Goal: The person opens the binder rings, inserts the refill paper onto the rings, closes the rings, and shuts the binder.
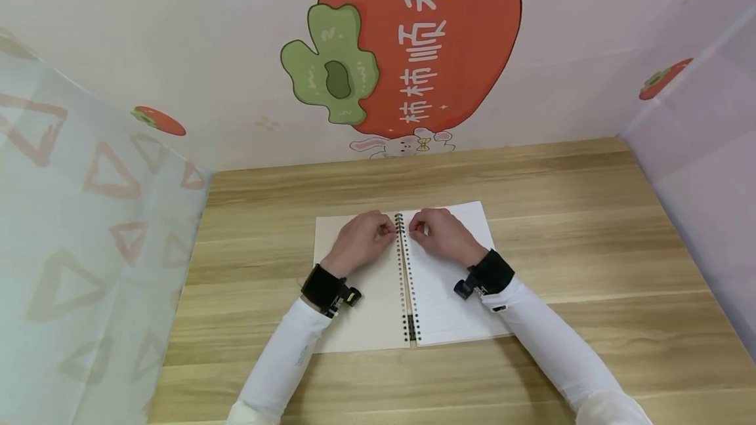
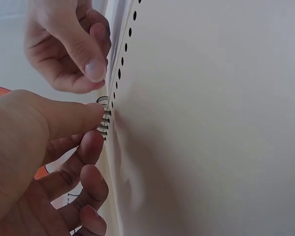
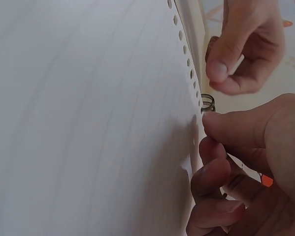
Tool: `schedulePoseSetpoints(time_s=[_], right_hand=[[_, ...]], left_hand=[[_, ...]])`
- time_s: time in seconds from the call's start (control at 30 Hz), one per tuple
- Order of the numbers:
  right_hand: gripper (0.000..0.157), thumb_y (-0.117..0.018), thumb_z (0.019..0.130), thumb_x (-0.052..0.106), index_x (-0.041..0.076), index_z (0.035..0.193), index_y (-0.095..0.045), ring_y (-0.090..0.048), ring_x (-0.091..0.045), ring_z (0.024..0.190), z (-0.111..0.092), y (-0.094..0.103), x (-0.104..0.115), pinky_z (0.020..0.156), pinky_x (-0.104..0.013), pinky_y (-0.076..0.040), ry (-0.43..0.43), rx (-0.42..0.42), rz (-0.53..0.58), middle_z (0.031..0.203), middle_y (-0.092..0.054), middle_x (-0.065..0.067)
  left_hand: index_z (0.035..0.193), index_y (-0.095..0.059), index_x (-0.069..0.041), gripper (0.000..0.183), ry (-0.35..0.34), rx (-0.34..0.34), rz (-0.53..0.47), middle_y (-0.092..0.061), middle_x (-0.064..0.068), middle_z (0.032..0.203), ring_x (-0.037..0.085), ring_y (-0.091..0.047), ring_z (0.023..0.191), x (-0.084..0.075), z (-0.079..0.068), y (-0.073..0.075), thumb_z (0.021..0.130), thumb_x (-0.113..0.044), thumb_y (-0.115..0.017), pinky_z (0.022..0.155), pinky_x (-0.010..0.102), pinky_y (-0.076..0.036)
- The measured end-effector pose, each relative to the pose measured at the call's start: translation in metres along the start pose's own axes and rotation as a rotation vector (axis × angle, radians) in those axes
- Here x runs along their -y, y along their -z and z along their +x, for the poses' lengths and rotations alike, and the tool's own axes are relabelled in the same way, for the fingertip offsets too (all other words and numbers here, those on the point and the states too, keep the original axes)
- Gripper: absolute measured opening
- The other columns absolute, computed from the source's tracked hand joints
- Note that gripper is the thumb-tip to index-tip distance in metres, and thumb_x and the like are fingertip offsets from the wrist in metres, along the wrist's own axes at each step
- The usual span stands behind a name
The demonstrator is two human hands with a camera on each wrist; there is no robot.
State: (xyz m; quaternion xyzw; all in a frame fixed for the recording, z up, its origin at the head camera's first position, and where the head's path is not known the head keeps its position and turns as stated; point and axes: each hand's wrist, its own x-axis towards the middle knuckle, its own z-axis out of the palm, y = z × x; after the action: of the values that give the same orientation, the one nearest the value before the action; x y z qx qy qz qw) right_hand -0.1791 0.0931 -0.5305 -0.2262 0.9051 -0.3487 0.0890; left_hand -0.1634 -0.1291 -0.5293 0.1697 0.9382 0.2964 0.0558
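A loose-leaf notebook (image 1: 366,320) lies open on the wooden table. Its left side is a plain beige cover sheet (image 2: 211,108), its right side a faintly lined white page (image 3: 78,118). Short binder rings (image 1: 399,220) join the two hole-punched edges at the top of the spine; another set (image 1: 411,328) sits at the bottom. My left hand (image 1: 363,239) pinches the top rings from the left with thumb and index finger. Opposite it, my right hand (image 1: 444,235) has thumb and fingertips at the right edge of the same rings, pinching them; its other fingers curl beside the page.
The wooden table (image 1: 254,235) extends around the notebook on all sides. A printed back wall (image 1: 236,51) stands behind it, with side walls left and right. Both wrists wear black straps with small cameras over white sleeves.
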Motion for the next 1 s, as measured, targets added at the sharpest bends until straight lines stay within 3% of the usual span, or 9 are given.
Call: schedulePoseSetpoints(time_s=[0.3,0.63,1.0], right_hand=[[0.005,-0.071,0.094,0.014,0.014,0.094,-0.077,-0.056,-0.013,0.072,-0.033,0.01,-0.012,0.068,-0.031,-0.048,-0.028,-0.029,0.055,0.085,-0.068,0.004],[0.007,-0.069,0.094,0.009,0.013,0.095,-0.075,-0.056,-0.01,0.074,-0.069,0.014,-0.011,0.069,-0.027,-0.048,-0.015,0.083,0.09,0.085,-0.067,0.005],[0.009,-0.069,0.095,0.01,0.017,0.095,-0.075,-0.057,-0.006,0.075,-0.092,0.005,0.006,0.071,-0.026,-0.049,0.03,0.122,0.091,0.087,-0.067,0.01]], left_hand=[[0.095,-0.078,-0.023,0.007,-0.003,0.003,0.007,-0.067,-0.013,0.092,0.004,-0.061,0.085,0.001,-0.023,0.007,0.095,-0.024,-0.071,0.076,0.028,-0.051],[0.097,-0.076,-0.026,0.008,-0.008,0.057,-0.027,-0.063,-0.017,0.091,0.006,-0.057,0.081,-0.007,-0.056,0.006,0.097,-0.026,-0.068,0.076,0.027,-0.05],[0.1,-0.076,-0.025,0.007,-0.059,0.118,-0.049,-0.065,-0.016,0.092,0.003,-0.06,0.085,-0.016,-0.087,-0.002,0.096,-0.027,-0.071,0.079,0.027,-0.053]])
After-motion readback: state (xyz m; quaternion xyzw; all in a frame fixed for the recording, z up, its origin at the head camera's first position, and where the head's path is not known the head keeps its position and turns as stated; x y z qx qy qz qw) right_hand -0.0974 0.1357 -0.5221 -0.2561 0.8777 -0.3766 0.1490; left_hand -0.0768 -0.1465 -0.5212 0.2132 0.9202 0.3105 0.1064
